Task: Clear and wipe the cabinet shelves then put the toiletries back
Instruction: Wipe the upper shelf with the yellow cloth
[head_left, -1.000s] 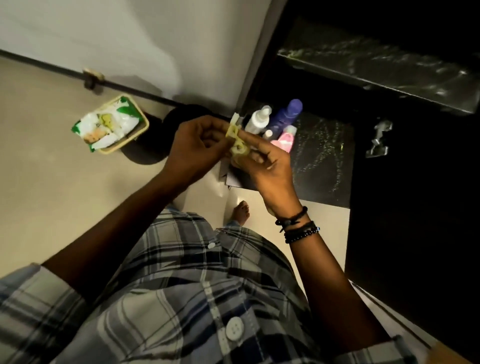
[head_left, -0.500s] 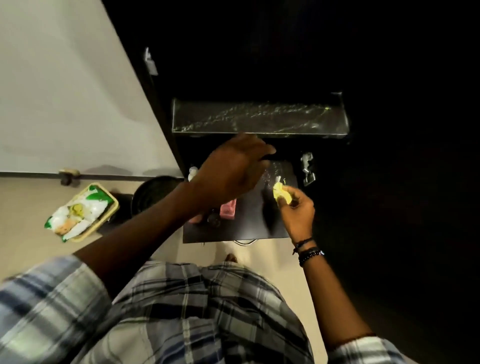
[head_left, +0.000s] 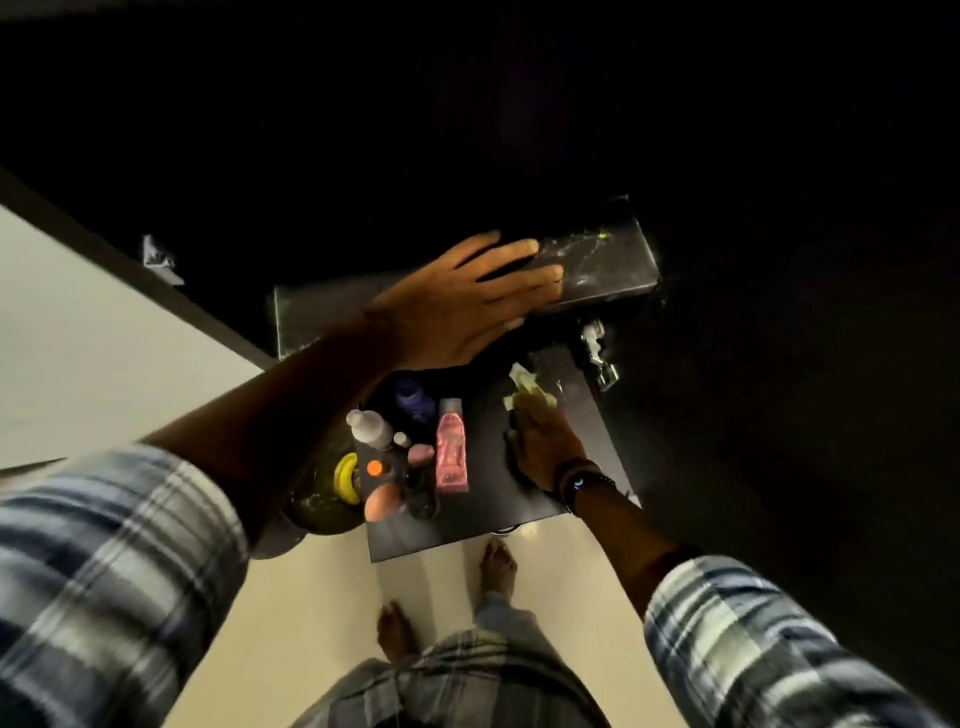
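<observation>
Item: cabinet clean, wiping stage. Your left hand (head_left: 457, 301) lies open and flat, fingers spread, on the upper dark glossy cabinet shelf (head_left: 602, 265), bracing there and gripping nothing. Your right hand (head_left: 543, 447) is closed over a crumpled pale yellow wiping cloth (head_left: 527, 389), pressed to the bare right part of the lower dark glossy shelf (head_left: 576, 395). The cloth is soft and light; keep it bunched under the palm so it does not slip on the slick surface. Toiletries stand clustered on the left of the lower shelf: a pink flat squeeze tube (head_left: 451, 447), a white plastic bottle (head_left: 370, 428), a purple-capped bottle (head_left: 413, 402). These look light, smooth and easily toppled; take each round the body, not the cap. The lower shelf is judged not yet cleared.
</observation>
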